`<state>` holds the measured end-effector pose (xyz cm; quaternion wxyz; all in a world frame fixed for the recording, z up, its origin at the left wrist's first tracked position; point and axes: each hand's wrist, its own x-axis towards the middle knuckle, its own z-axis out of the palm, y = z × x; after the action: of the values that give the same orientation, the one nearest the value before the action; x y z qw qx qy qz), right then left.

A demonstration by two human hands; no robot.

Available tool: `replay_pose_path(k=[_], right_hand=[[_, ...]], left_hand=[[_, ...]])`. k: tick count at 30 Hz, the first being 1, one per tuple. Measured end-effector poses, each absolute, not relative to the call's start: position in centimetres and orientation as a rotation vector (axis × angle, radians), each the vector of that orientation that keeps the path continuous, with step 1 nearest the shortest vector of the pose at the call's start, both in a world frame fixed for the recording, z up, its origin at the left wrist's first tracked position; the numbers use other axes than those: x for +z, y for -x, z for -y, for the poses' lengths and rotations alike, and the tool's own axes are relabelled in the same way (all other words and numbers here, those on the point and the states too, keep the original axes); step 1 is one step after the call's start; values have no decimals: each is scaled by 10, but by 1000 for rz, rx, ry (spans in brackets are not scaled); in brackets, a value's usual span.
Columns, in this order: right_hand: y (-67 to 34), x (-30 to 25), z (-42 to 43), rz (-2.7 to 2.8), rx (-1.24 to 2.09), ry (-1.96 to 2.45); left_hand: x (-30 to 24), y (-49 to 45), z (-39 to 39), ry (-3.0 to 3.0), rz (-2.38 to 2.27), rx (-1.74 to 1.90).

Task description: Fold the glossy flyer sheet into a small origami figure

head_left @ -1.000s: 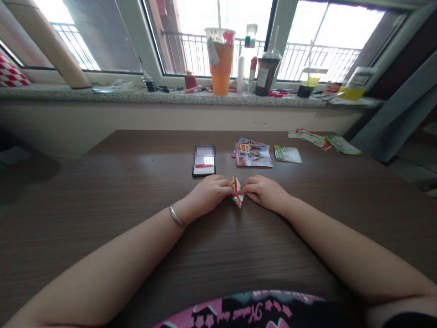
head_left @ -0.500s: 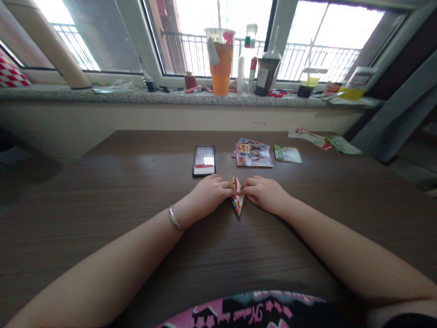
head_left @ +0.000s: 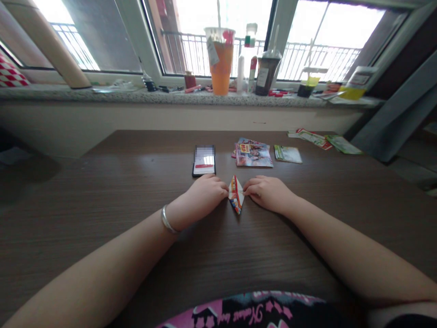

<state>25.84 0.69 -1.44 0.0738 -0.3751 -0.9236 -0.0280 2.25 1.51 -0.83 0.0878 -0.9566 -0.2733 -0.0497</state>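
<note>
A small folded paper [head_left: 236, 195], diamond-shaped with red, orange, white and blue print, is between my two hands over the brown table [head_left: 136, 200]. My left hand [head_left: 208, 193], a silver bangle on its wrist, pinches the paper's left corner. On the opposite corner, the thumb and fingers of my right hand [head_left: 264, 191] are closed. The paper's long points face toward and away from me. Just beyond my left hand lies a phone [head_left: 204, 161] with its screen lit and partly blurred.
Printed leaflets [head_left: 254, 154] and a small stack of cards [head_left: 287, 154] lie beyond my right hand. More paper strips [head_left: 314, 139] are at the far right. On the windowsill [head_left: 119, 96] stand an orange drink cup [head_left: 221, 64], a dark cup [head_left: 268, 73] and bottles.
My left hand has shifted slightly left, and my right hand slightly right. The folded paper now spreads wider between them, showing more of its printed middle.
</note>
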Motion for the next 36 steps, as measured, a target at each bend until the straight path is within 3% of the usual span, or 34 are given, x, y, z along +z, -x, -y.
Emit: replay_pose_path(k=[8, 22, 36], right_hand=[[-255, -15, -1, 2677, -6, 1158], [-251, -24, -4, 2620, -17, 1115], [-251, -32, -10, 2493, 102, 1120]], left_hand=[[-10, -26, -10, 2829, 905, -138], [-21, -29, -9, 2812, 1061, -526], [-27, -28, -4, 2712, 1260, -435]])
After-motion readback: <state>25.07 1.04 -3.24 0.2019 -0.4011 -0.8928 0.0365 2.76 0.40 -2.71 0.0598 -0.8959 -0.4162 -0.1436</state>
